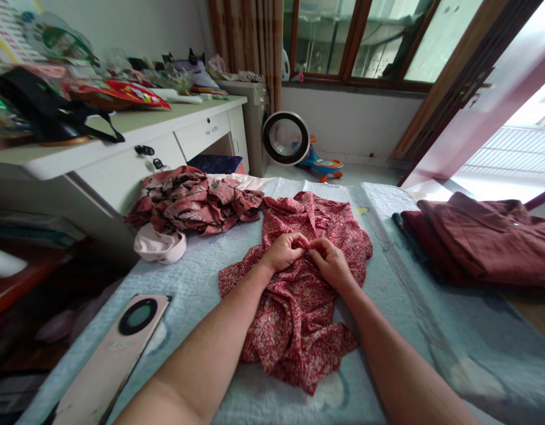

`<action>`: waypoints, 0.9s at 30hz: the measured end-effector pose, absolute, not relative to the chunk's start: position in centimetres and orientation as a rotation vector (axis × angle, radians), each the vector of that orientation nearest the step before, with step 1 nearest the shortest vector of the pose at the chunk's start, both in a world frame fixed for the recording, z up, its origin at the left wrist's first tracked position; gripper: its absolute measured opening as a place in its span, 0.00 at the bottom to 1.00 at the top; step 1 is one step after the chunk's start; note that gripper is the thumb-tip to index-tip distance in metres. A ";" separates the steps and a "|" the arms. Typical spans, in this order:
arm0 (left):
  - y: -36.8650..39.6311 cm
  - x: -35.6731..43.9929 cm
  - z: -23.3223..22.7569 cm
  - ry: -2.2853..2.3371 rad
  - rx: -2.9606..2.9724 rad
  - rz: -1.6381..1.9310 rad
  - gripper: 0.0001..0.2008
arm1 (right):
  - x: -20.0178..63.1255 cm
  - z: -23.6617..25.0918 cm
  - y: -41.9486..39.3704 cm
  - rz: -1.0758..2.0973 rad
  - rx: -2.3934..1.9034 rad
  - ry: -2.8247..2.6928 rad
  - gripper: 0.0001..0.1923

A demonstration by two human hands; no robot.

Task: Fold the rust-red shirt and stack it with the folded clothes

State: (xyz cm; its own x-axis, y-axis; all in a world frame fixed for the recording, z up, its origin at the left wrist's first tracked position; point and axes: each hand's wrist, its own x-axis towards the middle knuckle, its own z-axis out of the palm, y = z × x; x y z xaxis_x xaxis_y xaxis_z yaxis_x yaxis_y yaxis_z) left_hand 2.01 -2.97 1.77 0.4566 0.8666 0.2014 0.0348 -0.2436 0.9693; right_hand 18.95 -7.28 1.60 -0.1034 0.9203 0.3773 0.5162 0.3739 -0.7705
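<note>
Far to the left of the grips, a cluttered white tabletop [135, 127] is seen, with a black bag [42, 112] and a red packet [122, 93] on it. Nearer, to the lower left of the left hand, a pale phone [108, 354] is laid face down on the light blue bedspread [409, 283]. Up and to the left of the left hand, a crumpled pink patterned garment [193, 200] is heaped, with a pale pink cap [160, 245] touching its lower edge.

The left hand [284, 251] is closed in a narrow pinch on the red floral garment [299, 307], fingertips meeting the cloth at the middle of the garment. Just beside it, the right hand [330, 262] is pinched on the same cloth, and the two grips are touching at the fingertips. The floral garment is spread directly under both hands, rumpled, running from the forearms up past the knuckles.

Well to the right of the right hand, folded maroon clothes [480, 242] are stacked on the bed's edge. Beyond the hands, a round fan [285, 137] and a blue toy car [323, 165] are set on the floor.
</note>
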 end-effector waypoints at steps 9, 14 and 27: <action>-3.0 2.0 2.1 0.801 1.587 0.989 0.05 | 18.4 2.6 -8.0 0.279 -1.246 -1.878 0.03; -3.2 1.8 2.2 0.775 1.526 0.979 0.05 | 18.4 2.6 -7.9 0.322 -1.244 -1.861 0.02; -3.3 1.7 2.4 0.765 1.390 0.948 0.08 | 18.4 2.6 -7.8 0.400 -1.154 -1.831 0.02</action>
State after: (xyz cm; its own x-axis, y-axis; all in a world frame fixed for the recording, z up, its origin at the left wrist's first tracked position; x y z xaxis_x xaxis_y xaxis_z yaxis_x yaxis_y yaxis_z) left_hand 1.68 -3.34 2.35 0.4466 0.8898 0.0941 -0.0970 -0.0563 0.9937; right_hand 18.38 -7.80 2.61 -0.1524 0.8401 0.5206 0.5464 0.5105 -0.6639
